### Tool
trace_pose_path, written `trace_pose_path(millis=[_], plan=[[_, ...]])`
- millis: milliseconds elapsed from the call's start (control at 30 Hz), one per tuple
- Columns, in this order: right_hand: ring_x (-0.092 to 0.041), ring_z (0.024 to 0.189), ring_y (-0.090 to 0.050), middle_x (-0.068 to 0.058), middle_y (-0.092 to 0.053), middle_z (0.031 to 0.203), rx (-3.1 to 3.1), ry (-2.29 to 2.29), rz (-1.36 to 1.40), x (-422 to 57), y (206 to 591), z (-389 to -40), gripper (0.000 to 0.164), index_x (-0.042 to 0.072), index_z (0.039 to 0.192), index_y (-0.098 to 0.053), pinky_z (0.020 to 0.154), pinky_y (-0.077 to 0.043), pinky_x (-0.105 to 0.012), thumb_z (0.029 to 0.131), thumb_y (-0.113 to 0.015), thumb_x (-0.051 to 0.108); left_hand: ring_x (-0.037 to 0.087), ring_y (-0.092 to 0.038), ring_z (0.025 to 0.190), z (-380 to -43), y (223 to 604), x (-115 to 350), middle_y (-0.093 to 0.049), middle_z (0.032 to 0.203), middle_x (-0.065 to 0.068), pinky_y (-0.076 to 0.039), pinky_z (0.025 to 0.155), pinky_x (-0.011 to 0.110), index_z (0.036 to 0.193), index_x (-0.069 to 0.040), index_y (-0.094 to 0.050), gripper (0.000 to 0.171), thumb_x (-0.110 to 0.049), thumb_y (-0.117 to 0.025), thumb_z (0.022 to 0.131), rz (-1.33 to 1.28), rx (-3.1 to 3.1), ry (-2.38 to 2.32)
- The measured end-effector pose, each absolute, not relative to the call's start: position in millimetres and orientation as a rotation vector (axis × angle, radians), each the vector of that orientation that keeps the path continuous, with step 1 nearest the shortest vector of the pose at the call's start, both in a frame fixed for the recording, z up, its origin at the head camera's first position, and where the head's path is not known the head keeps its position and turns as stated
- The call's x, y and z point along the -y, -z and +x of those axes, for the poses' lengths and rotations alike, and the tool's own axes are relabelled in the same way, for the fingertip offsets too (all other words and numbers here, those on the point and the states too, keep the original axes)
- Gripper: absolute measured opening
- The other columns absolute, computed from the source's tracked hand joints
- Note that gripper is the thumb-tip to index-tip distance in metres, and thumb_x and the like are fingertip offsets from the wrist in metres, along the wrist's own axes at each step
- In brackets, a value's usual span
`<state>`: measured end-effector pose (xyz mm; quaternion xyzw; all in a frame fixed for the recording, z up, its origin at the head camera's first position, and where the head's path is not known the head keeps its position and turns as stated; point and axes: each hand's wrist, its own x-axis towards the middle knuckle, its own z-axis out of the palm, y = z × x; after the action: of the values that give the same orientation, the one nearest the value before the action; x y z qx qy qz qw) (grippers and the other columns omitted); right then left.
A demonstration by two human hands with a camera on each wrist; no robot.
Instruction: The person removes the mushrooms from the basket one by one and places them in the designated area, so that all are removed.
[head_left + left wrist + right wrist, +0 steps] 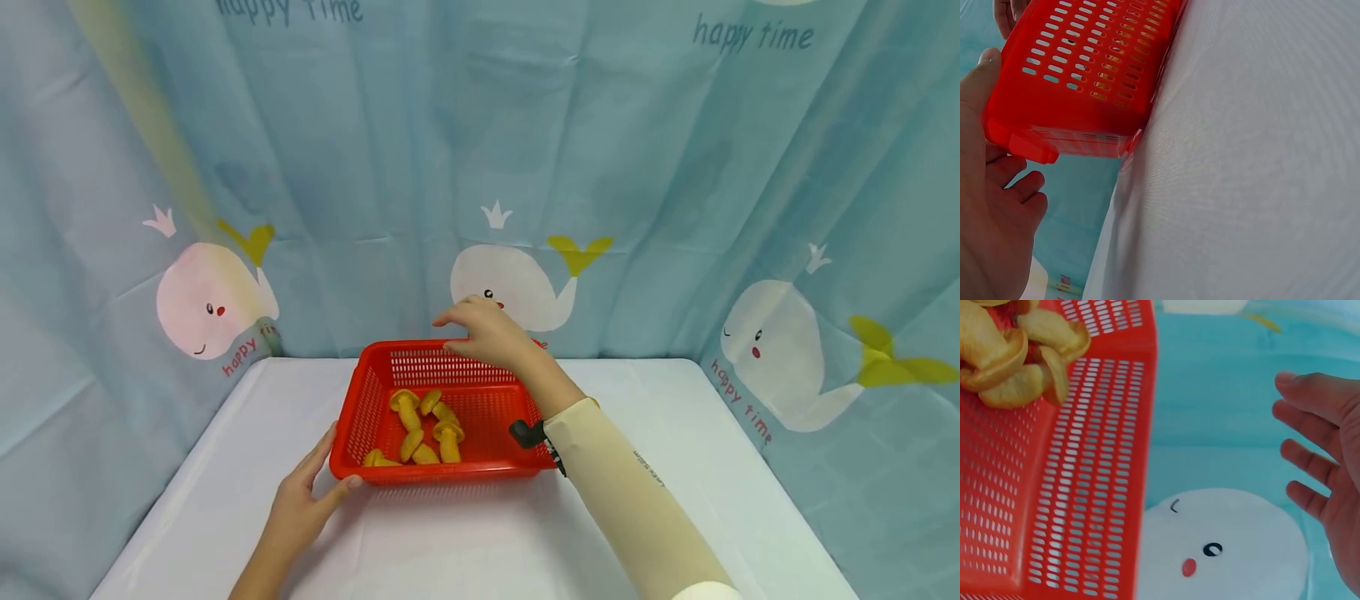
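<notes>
A red plastic basket [487, 417] with slotted walls sits on the white table. Several yellow-brown mushrooms [406, 408] lie in its left half, and some show close up in the right wrist view [1022, 350]. My left hand [296, 504] holds the basket at its near left corner, thumb on the front rim and fingers along the left side. In the left wrist view, those fingers curl beside the corner lip. Over the basket's far rim hovers my right hand [491, 333], fingers spread and loosely bent with nothing between them; the right wrist view has it apart from the basket wall.
A white cloth [645, 392] covers the table. Behind and on both sides hangs a blue curtain [360, 167] printed with whales, close to the table's far edge. A black strap with a dark device [528, 433] is on the right wrist, beside a beige sleeve [637, 500].
</notes>
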<state>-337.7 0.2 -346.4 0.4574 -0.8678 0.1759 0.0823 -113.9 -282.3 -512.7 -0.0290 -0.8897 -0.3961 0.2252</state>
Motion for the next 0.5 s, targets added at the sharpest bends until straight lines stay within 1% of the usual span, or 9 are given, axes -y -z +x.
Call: trace_pose_path(millis=[33,100,200,400,500], plan=[[-0.017,0.125,-0.053,0.007,-0.069,0.130,2.590,-0.526,1.369,3.2,347.5,-339.5,0.038,0.023,0.132,-0.070,0.110,-0.043,-0.037,0.095,-0.075,0.029,-0.019,-0.028,0.139,-114.4,512.2,282.1,-0.042,0.161,0.005,-0.024,0.102,-0.004,0.161,-0.031,-0.034,0.093,-0.024,-0.086,0.084,-0.073,2.457,1.090],[-0.016,0.124,-0.053,0.008,-0.070,0.130,2.583,-0.522,1.381,10.0,350.2,-342.7,0.037,0.023,0.131,-0.070,0.108,-0.044,-0.035,0.096,-0.074,0.030,-0.020,-0.027,0.138,-114.7,512.0,282.2,-0.042,0.161,0.005,-0.024,0.100,-0.004,0.161,-0.032,-0.033,0.092,-0.026,-0.085,0.085,-0.055,2.463,1.091],[-0.016,0.121,-0.054,0.007,-0.070,0.129,2.593,-0.520,1.403,19.2,354.9,-345.8,0.036,0.023,0.131,-0.071,0.105,-0.046,-0.035,0.096,-0.074,0.029,-0.021,-0.027,0.137,-114.7,513.1,283.0,-0.043,0.161,0.006,-0.024,0.100,-0.004,0.160,-0.033,-0.033,0.092,-0.027,-0.085,0.085,-0.033,2.469,1.097],[-0.016,0.118,-0.053,0.007,-0.069,0.128,2.679,-0.591,1.390,28.1,370.3,-352.1,0.035,0.022,0.130,-0.071,0.103,-0.049,-0.037,0.096,-0.074,0.028,-0.017,-0.029,0.139,-115.7,515.9,284.2,-0.042,0.162,0.005,-0.024,0.101,-0.003,0.161,-0.030,-0.034,0.091,-0.027,-0.084,0.086,-0.038,2.483,1.108],[-0.016,0.118,-0.053,0.008,-0.069,0.127,2.705,-0.600,1.386,31.2,379.4,-356.7,0.035,0.022,0.130,-0.072,0.103,-0.047,-0.038,0.096,-0.074,0.027,-0.017,-0.029,0.139,-116.0,516.9,283.7,-0.043,0.161,0.006,-0.024,0.101,-0.003,0.161,-0.029,-0.034,0.090,-0.029,-0.084,0.086,-0.043,2.489,1.102]])
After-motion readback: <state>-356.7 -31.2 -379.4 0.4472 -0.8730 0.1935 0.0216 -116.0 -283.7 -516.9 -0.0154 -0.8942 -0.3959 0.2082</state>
